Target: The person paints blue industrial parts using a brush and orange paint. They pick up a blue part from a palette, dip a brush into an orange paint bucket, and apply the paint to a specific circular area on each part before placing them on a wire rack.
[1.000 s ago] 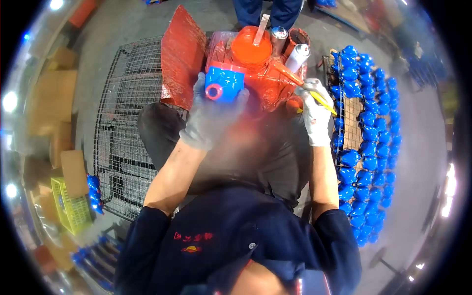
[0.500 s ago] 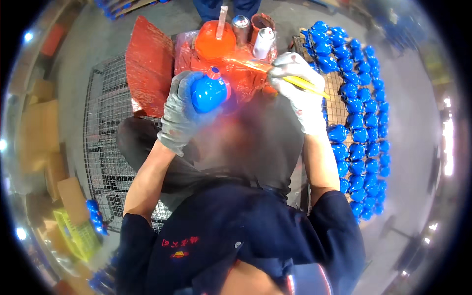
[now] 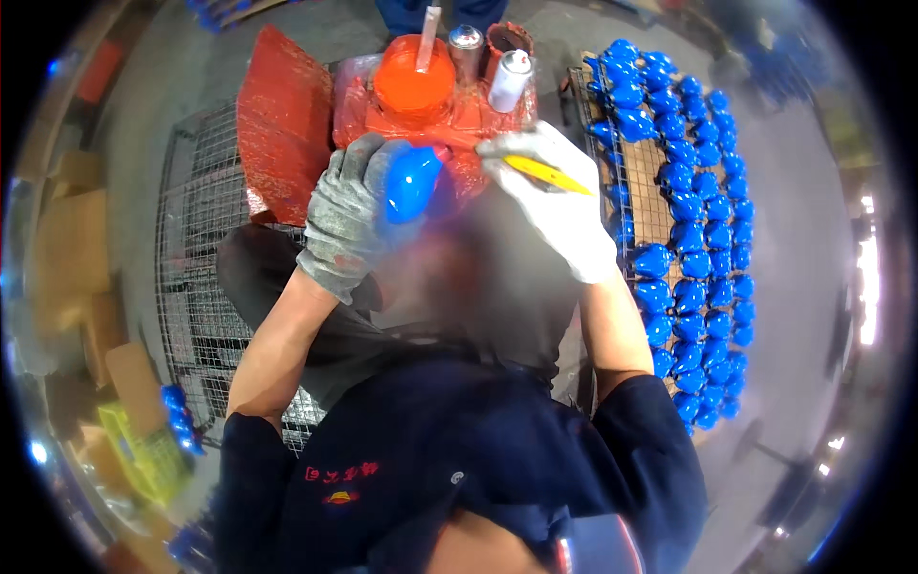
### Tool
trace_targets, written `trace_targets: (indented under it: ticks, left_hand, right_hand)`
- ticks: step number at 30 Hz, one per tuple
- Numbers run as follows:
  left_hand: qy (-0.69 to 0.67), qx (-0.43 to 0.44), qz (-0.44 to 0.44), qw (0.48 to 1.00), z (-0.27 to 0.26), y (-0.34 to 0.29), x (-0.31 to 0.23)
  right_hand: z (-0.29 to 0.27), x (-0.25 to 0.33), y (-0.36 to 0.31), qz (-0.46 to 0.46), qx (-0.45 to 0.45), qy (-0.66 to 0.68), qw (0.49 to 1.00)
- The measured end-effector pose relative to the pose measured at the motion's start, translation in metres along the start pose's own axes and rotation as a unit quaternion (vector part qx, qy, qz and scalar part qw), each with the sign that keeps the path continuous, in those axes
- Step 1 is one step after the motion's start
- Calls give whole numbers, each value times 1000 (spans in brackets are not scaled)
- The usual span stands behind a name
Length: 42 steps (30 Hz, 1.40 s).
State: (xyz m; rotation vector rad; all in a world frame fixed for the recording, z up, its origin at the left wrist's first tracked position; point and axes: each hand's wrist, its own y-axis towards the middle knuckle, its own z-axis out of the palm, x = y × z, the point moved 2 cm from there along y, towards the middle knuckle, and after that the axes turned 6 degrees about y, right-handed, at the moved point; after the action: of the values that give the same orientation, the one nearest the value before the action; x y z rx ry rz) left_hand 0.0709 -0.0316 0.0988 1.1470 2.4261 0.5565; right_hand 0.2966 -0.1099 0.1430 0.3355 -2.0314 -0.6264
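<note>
My left hand (image 3: 346, 212), in a grey work glove, is closed around a glossy blue rounded casting (image 3: 413, 184) with a red tip at its top. In my white-gloved right hand (image 3: 564, 215) is a paintbrush (image 3: 547, 174), gripped by its yellow handle. The brush's front end points left toward the casting's red tip; blur and the glove keep me from telling whether it touches. Beyond my hands sits a round tub of orange-red paint (image 3: 413, 84) with a flat stick (image 3: 428, 40) standing in it.
A white spray can (image 3: 510, 84), a silver can (image 3: 466, 55) and a red-stained pot (image 3: 508, 40) stand right of the tub. A red-smeared board (image 3: 280, 124) leans at left by a wire rack (image 3: 196, 249). Rows of blue castings (image 3: 688, 209) lie on a rack at right.
My right hand has drawn the brush back from beside the paint tub, down and left to the casting. My left hand has turned the casting, so its red tip now points right.
</note>
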Motion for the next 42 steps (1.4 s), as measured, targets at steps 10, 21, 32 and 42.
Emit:
trace_targets:
  ticks: [10,21,32,42]
  left_hand:
    - [-61,-261,-269,925,-113,-51,98]
    - [-111,-250,-732,623,-156,-434,301]
    - [300,93,-838,447,-207,-648,465]
    - [337,152,-795,481,-216,-693,540]
  right_hand:
    - [19,-32,-24,102,-220,-11,970]
    - [115,-1,25,125,-110,-62,984]
    - [238,-42,74,177,-286,-175,925]
    - [261,-44,67,118,-183,-219,951]
